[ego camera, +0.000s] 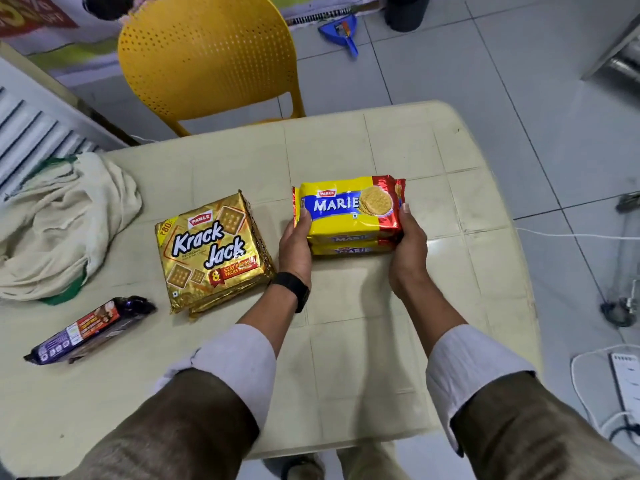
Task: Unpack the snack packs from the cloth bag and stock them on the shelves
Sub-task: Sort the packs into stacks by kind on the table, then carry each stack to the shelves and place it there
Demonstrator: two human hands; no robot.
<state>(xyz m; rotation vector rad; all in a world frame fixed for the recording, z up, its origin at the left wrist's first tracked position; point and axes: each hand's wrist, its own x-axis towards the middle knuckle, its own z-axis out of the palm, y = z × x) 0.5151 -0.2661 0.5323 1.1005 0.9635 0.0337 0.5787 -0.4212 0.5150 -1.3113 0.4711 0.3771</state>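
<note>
Head view: both hands, left point(294, 242) and right point(407, 245), fingers curled round the ends of the stacked Marie packs point(349, 213), squaring them on the table point(346, 341), right of the Krack Jack packs point(211, 251); cloth bag point(59, 223) further left, slumped.

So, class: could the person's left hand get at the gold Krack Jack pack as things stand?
Probably yes, once freed. The left hand now shares a grip on the stacked yellow Marie packs; the gold Krack Jack pack lies just beside it on the cream plastic table, nothing between.
</note>
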